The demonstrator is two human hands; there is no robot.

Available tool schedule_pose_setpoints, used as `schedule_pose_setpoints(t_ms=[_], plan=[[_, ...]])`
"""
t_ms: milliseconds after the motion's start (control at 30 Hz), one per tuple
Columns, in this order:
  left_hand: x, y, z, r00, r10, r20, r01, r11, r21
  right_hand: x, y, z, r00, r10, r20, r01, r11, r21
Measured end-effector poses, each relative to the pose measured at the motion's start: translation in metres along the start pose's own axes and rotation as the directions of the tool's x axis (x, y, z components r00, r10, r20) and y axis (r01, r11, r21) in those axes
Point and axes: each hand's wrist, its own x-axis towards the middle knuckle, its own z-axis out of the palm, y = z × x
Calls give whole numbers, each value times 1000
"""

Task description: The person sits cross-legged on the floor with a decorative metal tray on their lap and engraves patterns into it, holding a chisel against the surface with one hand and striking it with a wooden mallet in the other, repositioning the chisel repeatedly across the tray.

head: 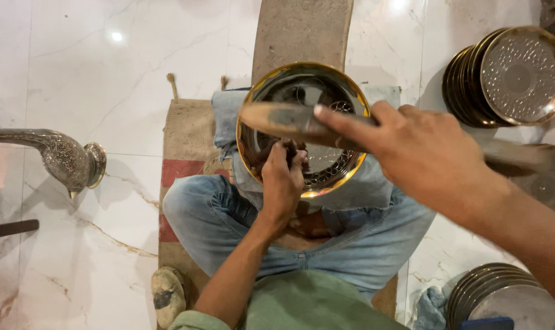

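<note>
A shiny round brass plate [271,91] with a gold rim and an engraved centre rests tilted on my lap over a blue cloth [228,110]. My left hand [281,183] is closed at the plate's lower inside, fingertips pinching something small and dark against the metal. My right hand [421,153] is raised closer to the camera and grips a worn wooden stick-like tool [277,119] that lies across the plate, index finger stretched along it. I sit cross-legged in blue jeans [198,214].
A stack of embossed brass plates [509,76] leans at the upper right. Another stack of plates [503,299] lies at the lower right beside a blue rag [430,308]. An ornate silver metal object [63,159] stands at the left on the marble floor. A jute mat [189,131] lies under me.
</note>
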Motion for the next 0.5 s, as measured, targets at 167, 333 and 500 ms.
schedule_pose_setpoints(t_ms=[167, 333, 500], plan=[[6, 3, -7, 992, -7, 130, 7, 1000, -2, -8, 11, 20, 997, 74, -14, -75, 995, -59], [17, 0, -13, 949, 110, 297, -119, 993, 11, -21, 19, 42, 989, 126, -78, -128, 992, -19], [40, -4, -11, 844, 218, 491, -243, 970, -13, -45, 24, 69, 924, 357, 140, -359, 933, -12]])
